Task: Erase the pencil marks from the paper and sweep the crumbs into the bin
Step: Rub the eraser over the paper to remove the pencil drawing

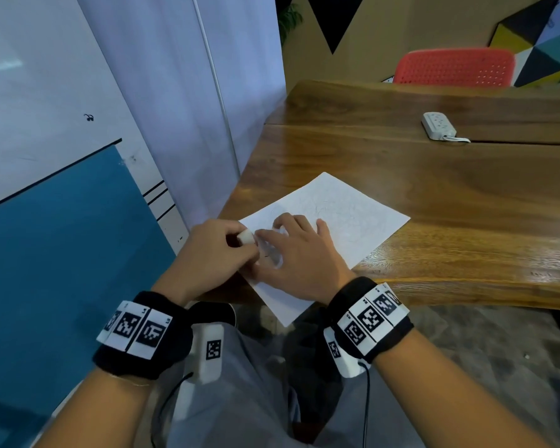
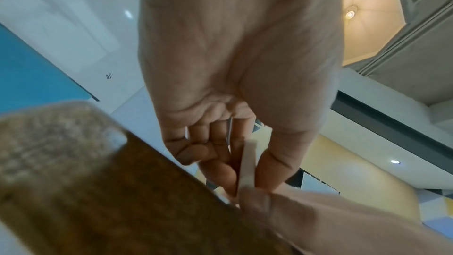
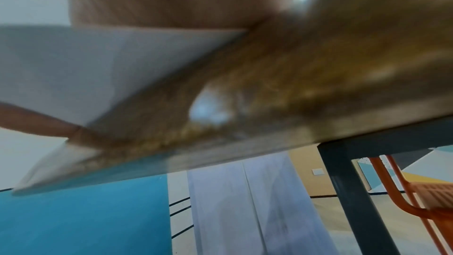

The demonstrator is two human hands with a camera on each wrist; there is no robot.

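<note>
- Left hand (image 1: 214, 250) pinches a white eraser (image 1: 246, 237) over the paper's near-left corner.
- Right hand (image 1: 299, 257) lies flat, fingers spread, pressing the paper (image 1: 346, 221) on the wooden table (image 1: 466, 195).
- Wristband markers unreadable.

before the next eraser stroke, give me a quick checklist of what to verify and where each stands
1. Eraser held: ok, the left hand pinches it.
2. Paper pinned: ok, the right hand lies flat on it with fingers spread.
3. Paper fully supported: not ok, its near corner hangs over the table edge.
4. Pencil marks left: ok to go on, faint lines show beyond the right hand.
5. Crumbs to sweep: cannot tell, none can be made out.
6. Bin within reach: cannot tell, no bin in any view.
</note>
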